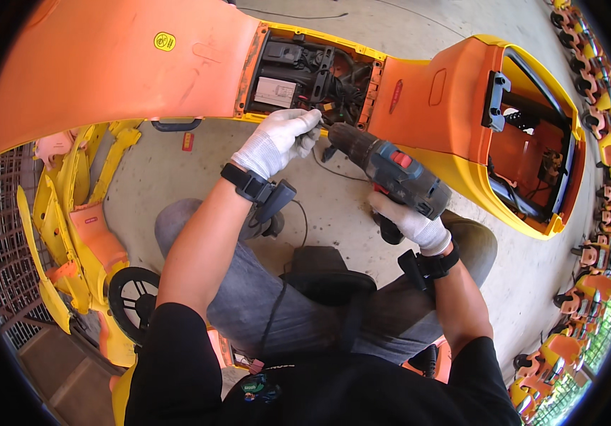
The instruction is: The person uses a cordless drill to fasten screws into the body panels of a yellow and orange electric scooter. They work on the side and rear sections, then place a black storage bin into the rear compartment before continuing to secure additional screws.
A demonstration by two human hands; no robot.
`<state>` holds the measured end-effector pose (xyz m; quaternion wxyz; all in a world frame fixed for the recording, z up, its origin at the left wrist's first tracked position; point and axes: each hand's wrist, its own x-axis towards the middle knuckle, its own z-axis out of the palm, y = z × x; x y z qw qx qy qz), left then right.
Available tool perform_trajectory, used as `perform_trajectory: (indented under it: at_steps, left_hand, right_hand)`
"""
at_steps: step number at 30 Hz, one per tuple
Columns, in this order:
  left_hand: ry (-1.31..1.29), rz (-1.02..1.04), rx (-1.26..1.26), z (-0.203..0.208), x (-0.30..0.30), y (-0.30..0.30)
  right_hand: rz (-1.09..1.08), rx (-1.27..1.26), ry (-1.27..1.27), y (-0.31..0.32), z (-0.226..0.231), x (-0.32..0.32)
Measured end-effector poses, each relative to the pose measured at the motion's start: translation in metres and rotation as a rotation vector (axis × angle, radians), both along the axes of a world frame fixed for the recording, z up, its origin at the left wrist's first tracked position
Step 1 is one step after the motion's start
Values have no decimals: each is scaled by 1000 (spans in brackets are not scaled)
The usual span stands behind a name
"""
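My right hand, in a white work glove, is wrapped round the handle of a dark cordless drill with a red switch. The drill's chuck points up and left. At its tip my left hand, also gloved, has thumb and fingers pinched together; what they hold is too small to make out. Both hands are at the near edge of an orange and yellow scooter body. Just beyond them is its open compartment, with black parts, cables and a silver labelled box inside.
To the right, the body's hollow yellow-rimmed end gapes open. Yellow and orange panels and a black wheel stand at left beside a mesh fence. Several orange scooters line the right side. A thin cable lies on the concrete floor.
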<state>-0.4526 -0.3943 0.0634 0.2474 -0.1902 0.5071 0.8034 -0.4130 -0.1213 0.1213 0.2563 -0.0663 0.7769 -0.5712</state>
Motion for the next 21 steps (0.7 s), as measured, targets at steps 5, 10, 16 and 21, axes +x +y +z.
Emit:
perform_trajectory:
  at_steps: [5, 10, 16, 21]
  left_hand:
    - [-44, -13, -32, 1, -2, 5]
    - [-100, 42, 7, -15, 7, 8]
    - [-288, 228, 111, -42, 26, 24]
    - [-407, 449, 145, -93, 21, 58]
  right_hand:
    - [110, -57, 473, 10, -17, 2]
    - [267, 246, 470, 9, -8, -7]
    - [313, 323, 562, 9, -28, -1]
    - [320, 427, 497, 8, -49, 1]
